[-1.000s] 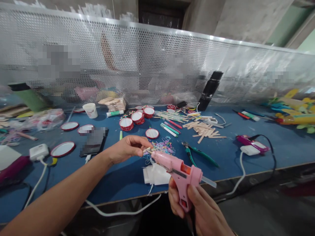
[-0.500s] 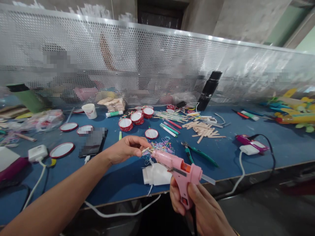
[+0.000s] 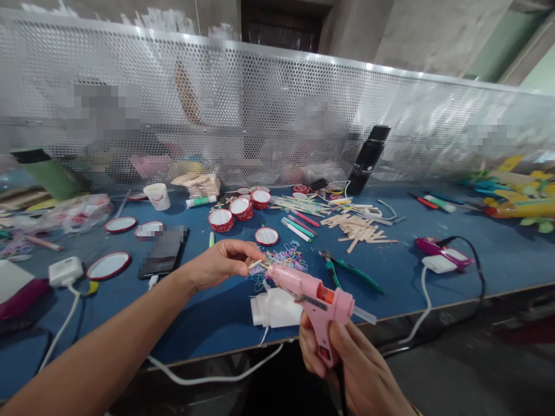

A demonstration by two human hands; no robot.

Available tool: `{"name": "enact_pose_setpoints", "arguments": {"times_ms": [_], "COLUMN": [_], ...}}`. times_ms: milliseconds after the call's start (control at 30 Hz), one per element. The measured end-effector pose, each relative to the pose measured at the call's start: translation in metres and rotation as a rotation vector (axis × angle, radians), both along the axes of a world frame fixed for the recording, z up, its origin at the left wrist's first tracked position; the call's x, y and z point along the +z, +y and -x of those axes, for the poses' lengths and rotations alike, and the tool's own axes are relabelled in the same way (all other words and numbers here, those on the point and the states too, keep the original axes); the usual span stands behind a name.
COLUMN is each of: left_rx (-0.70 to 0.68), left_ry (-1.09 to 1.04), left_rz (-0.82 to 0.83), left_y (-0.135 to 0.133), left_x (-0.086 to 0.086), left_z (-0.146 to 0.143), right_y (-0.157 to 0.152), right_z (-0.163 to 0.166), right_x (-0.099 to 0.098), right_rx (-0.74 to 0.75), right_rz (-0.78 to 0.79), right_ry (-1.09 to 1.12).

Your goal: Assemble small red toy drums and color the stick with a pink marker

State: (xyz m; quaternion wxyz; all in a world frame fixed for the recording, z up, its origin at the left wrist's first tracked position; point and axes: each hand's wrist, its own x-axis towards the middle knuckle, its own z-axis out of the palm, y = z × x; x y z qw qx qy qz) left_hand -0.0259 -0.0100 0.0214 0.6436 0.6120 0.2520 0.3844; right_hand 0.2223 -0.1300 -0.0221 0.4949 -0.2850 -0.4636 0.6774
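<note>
My right hand [image 3: 347, 370] grips the handle of a pink glue gun [image 3: 310, 292], low and right of centre, with a clear glue stick jutting from its back. The gun's nozzle points up-left to my left hand [image 3: 221, 263]. That hand pinches a small thin piece [image 3: 255, 264], too small to name, right at the nozzle tip. Just behind the nozzle lies a heap of coloured rubber bands [image 3: 286, 257] on the blue table [image 3: 498, 254]. A white folded pad [image 3: 275, 309] lies under the gun.
Red-rimmed round lids [image 3: 108, 264] and small red tubs [image 3: 222, 218] sit left and centre. Wooden sticks [image 3: 359, 228], markers, green-handled pliers [image 3: 351, 271], a dark phone [image 3: 165, 251], a white adapter [image 3: 65, 270] and cables lie around. A perforated metal screen [image 3: 260, 110] closes the far edge.
The glue gun and my right hand have dropped slightly and shifted left. My left hand keeps its pinch at the nozzle.
</note>
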Motion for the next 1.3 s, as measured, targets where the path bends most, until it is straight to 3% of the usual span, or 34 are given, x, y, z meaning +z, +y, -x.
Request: {"name": "enact_pose_setpoints", "arguments": {"times_ms": [300,433,600,700,833,933,1133,1300], "left_rx": [-0.009,0.047,0.105,0.142,0.148,0.121,0.093,0.096], "left_ry": [-0.004,-0.072,-0.207,-0.196,-0.168,-0.173,-0.174,-0.183], "left_rz": [-0.019,0.024,0.073,0.087,0.082,0.068,0.066,0.052], "left_y": [0.0,0.0,0.005,0.008,0.009,0.01,0.012,0.014], "left_x": [0.001,0.003,0.002,0.001,0.001,0.001,-0.002,-0.003], "left_z": [-0.001,-0.002,0.0,0.002,0.002,0.002,0.004,0.007], "right_y": [0.0,-0.001,-0.005,-0.001,0.021,0.046,0.094,0.12], "right_z": [0.002,0.003,-0.009,-0.034,-0.089,-0.137,-0.205,-0.23], "right_x": [0.001,-0.001,0.014,0.028,0.034,0.031,0.007,-0.012], "right_rx": [-0.007,0.056,0.101,-0.018,-0.484,-0.67,-0.591,-0.534], "right_rz": [0.001,0.003,-0.051,-0.169,-0.459,-0.587,-0.564,-0.558], "right_ry": [-0.028,-0.068,-0.128,-0.334,-0.835,-1.162,-1.539,-1.619]}}
